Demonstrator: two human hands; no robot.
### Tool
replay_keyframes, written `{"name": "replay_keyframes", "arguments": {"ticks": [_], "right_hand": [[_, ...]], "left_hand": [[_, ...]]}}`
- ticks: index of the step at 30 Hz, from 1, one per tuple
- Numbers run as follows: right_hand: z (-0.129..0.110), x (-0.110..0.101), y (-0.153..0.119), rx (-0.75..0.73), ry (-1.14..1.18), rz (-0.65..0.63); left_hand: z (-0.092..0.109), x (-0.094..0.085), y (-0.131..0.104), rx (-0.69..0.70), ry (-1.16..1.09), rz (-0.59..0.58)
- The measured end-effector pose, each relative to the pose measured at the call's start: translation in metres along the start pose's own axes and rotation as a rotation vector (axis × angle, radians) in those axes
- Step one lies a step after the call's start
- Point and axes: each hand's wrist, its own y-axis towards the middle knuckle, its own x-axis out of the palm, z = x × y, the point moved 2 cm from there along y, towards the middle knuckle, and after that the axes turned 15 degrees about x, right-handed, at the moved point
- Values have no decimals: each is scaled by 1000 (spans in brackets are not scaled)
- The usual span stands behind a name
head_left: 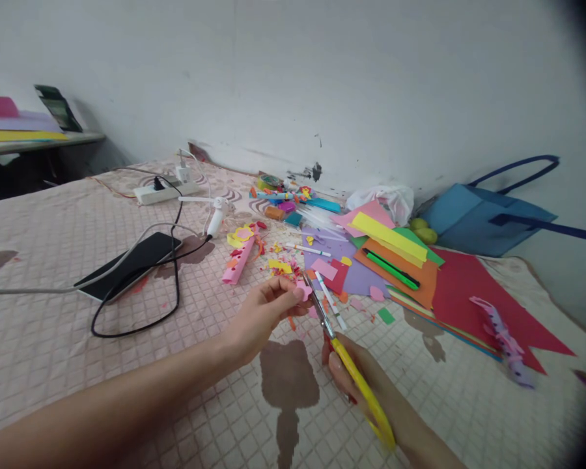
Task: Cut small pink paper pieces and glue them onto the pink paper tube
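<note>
Near the middle of the view, my left hand [268, 309] pinches a small pink paper piece [303, 290] between thumb and fingers. My right hand [354, 371] is wrapped round the yellow handles of a pair of scissors [356, 381]. The metal blades point up and to the left, right beside the pink piece; whether they touch it cannot be made out. Beyond my hands lie small paper scraps, a pink paper rectangle [324, 268] and a white marker [331, 301]. A pink paper roll [240, 262] with a yellow flower stands further left.
Colored sheets, including a red one [478, 299], cover the right side, with a green marker [393, 269] on top. A blue bag [488, 218] sits by the wall. A black device [131, 264], cables and a power strip [166, 191] lie at left.
</note>
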Motion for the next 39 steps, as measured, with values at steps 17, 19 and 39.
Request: {"name": "replay_keyframes", "arguments": {"ticks": [17, 19, 39], "right_hand": [[3, 4, 3, -25, 43, -43], [3, 3, 3, -20, 42, -46], [-1, -5, -2, 73, -128, 26]], "left_hand": [[-2, -1, 1, 17, -1, -14], [-2, -1, 1, 16, 6, -13], [1, -1, 2, 30, 46, -32]]}}
